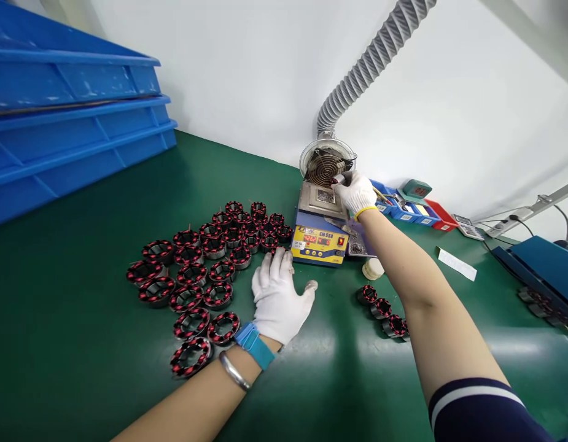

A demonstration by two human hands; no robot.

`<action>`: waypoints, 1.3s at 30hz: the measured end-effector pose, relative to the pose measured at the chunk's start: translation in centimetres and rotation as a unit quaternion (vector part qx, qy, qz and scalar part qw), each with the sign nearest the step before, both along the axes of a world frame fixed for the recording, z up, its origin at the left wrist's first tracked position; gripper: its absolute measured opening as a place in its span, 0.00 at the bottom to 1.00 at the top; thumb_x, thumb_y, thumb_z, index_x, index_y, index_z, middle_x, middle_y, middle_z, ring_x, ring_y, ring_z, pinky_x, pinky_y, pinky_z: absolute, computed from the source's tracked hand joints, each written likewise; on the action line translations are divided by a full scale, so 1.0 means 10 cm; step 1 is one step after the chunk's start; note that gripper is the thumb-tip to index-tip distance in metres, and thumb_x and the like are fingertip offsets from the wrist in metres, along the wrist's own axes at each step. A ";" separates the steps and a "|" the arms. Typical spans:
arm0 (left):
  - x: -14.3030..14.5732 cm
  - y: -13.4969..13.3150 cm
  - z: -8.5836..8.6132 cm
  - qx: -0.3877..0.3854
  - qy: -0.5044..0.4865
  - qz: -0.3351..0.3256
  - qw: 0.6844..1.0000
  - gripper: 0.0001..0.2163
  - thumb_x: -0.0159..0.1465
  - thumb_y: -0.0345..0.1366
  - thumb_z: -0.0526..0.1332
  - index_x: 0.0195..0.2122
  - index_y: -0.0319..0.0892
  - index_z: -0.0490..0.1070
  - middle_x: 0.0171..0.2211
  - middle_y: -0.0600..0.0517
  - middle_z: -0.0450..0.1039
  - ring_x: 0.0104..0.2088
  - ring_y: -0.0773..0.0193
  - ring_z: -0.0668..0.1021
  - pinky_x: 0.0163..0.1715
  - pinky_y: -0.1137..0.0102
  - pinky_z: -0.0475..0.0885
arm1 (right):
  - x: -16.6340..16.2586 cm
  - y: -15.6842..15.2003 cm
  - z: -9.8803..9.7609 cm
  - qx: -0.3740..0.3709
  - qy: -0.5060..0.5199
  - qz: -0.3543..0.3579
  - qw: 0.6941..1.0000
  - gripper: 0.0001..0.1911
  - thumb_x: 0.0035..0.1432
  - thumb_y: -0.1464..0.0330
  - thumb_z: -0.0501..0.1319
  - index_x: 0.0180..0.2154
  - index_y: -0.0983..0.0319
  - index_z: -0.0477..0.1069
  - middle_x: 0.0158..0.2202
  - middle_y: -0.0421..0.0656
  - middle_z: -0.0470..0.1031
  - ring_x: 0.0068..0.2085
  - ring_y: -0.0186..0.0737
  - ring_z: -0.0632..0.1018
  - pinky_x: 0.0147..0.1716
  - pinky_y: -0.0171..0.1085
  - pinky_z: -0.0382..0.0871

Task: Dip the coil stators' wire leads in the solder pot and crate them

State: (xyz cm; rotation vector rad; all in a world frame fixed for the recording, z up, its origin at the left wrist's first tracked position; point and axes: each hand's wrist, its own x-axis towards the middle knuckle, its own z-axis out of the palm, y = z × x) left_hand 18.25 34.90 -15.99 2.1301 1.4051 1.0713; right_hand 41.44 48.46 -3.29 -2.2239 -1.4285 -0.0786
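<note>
My left hand [280,296], in a white glove with a blue wrist strap, lies flat and open on the green mat [81,344], fingers towards several red-wound stator rings [205,264]. My right hand [356,191], also gloved, is stretched out over the solder pot [321,228] and is closed on a small stator ring [337,179] held above the pot's metal top, just in front of the round fume fan [326,163]. Three more stator rings [381,309] lie in a row under my right forearm.
Stacked blue crates [67,116] stand at the back left. A grey ribbed hose [371,61] rises from the fan. Small blue and red bins [417,213], a white label [457,264], a white cap [373,268] and a blue device [546,270] sit to the right.
</note>
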 end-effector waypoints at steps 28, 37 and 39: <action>-0.01 -0.04 0.02 0.000 0.117 -0.005 0.993 0.34 0.57 0.47 0.60 0.61 0.32 0.58 0.61 0.39 0.62 0.62 0.41 0.58 0.61 0.45 0.49 | -0.06 -0.21 0.14 0.037 0.090 0.033 0.995 0.21 0.50 0.58 0.64 0.43 0.63 0.75 0.36 0.43 0.79 0.38 0.40 0.78 0.43 0.40 0.71; -0.13 -0.16 0.24 -0.020 0.126 -0.090 0.988 0.26 0.59 0.51 0.59 0.52 0.37 0.69 0.43 0.42 0.73 0.46 0.45 0.73 0.48 0.54 0.67 | 0.24 -2.04 0.40 -0.026 0.344 -0.030 0.938 0.19 0.51 0.68 0.62 0.46 0.65 0.72 0.31 0.46 0.78 0.26 0.34 0.77 0.25 0.33 0.73; -0.13 -0.20 0.28 -0.017 0.136 -0.091 0.986 0.29 0.58 0.53 0.60 0.55 0.37 0.67 0.50 0.40 0.71 0.47 0.44 0.73 0.48 0.54 0.67 | 0.45 -2.56 0.43 -0.059 0.346 -0.072 0.934 0.16 0.50 0.69 0.60 0.42 0.64 0.73 0.34 0.46 0.78 0.26 0.32 0.76 0.26 0.31 0.72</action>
